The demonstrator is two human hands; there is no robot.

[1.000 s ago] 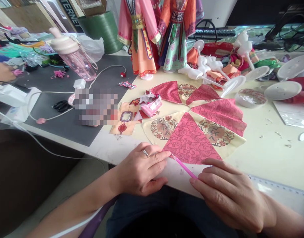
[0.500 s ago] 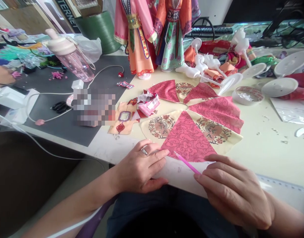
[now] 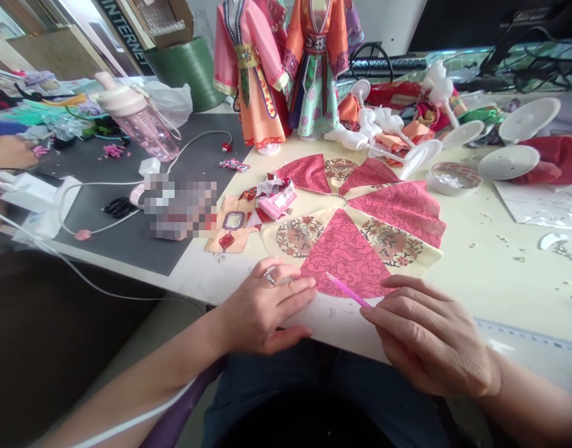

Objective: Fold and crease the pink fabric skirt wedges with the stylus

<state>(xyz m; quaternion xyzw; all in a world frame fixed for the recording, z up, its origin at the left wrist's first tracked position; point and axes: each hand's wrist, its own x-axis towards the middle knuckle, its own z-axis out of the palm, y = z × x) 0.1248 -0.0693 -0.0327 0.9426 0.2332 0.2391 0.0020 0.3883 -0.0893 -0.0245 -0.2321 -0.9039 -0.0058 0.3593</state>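
We find our right hand point(image 3: 426, 336) clenched in pinch on slim pink plastic stick point(image 3: 348, 291), stick's tip lying on pink cloud-pattern fabric wedge point(image 3: 344, 249). Our left hand point(image 3: 262, 308) released, flat, fingertips just beside wedge's lower edge; silver ring point(image 3: 269, 279) on one finger. Wedge lies nearest us in fan, between cream medallion fabric panels point(image 3: 388, 242), on pale cream tabletop point(image 3: 500, 274).

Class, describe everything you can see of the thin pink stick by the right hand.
The pink stick is thin, straight and smooth, and looks like plastic. It slants across the picture, its narrow upper end over the cloud-patterned pink fabric. Its lower end meets the right hand. Whether the fingers grip it is hard to tell.
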